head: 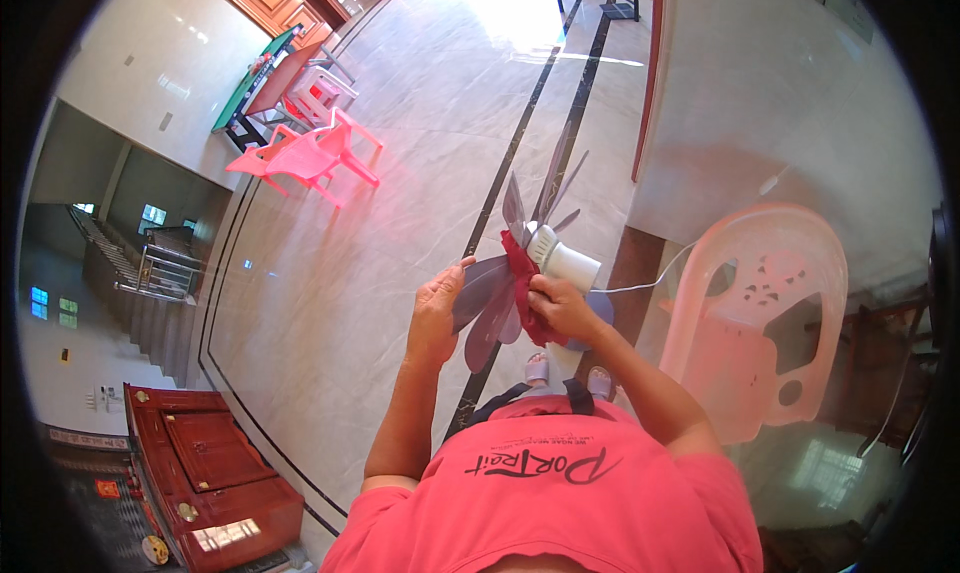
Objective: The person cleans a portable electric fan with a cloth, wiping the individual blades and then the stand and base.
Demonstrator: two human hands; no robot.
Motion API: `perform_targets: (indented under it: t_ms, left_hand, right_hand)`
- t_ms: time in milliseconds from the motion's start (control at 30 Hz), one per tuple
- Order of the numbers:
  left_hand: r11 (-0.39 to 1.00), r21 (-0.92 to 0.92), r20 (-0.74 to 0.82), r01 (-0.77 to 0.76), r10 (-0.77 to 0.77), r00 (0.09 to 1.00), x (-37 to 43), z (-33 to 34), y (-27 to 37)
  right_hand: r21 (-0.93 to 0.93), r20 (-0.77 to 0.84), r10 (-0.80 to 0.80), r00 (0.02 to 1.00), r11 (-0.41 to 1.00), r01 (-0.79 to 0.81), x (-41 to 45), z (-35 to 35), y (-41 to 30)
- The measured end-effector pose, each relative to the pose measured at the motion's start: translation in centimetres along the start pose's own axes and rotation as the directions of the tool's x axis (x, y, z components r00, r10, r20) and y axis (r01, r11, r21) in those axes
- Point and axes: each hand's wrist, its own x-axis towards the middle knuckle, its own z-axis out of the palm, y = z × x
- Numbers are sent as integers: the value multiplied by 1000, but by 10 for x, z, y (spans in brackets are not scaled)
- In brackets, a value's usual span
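An electric fan with no guard stands before me, its grey translucent blades (pixel 480 295) spreading from a white motor housing (pixel 574 267). My left hand (pixel 436 307) holds the outer end of a blade, thumb along its upper edge; some fingers are hidden behind it. In my right hand (pixel 556 303) is a bunched dark red cloth (pixel 517 254), pressed against the blades near the hub. Several more blades (pixel 555 172) point away from me. Part of a bluish round base (pixel 602 314) shows beneath my right forearm.
A white cord (pixel 652 282) runs right from the fan, towards a pale pink plastic chair (pixel 810 235). Pink chairs (pixel 315 157) stand by a green-topped table (pixel 255 78) at upper left. A red wooden cabinet (pixel 217 460) is at lower left. My sandalled feet (pixel 537 367) are below the fan.
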Motion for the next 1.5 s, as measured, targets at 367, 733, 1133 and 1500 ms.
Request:
perform_targets:
  t_ms: [367,733,1133,1500]
  left_hand:
    - [932,361,-26,-4,15,1000,4,3,16]
    - [782,621,-49,55,-31,998,-2,6,27]
    - [922,332,-87,-197,237,967,3,45,11]
    - [987,-54,-89,-149,144,986,-11,33,-3]
  right_hand:
    - [871,-230,40,972,454,187,27,-52,-58]
    - [248,-492,-276,826,865,437,63,11,-48]
    - [329,-373,-238,897,870,367,36,24,-28]
    - [191,-412,-431,803,821,538,12,44,-88]
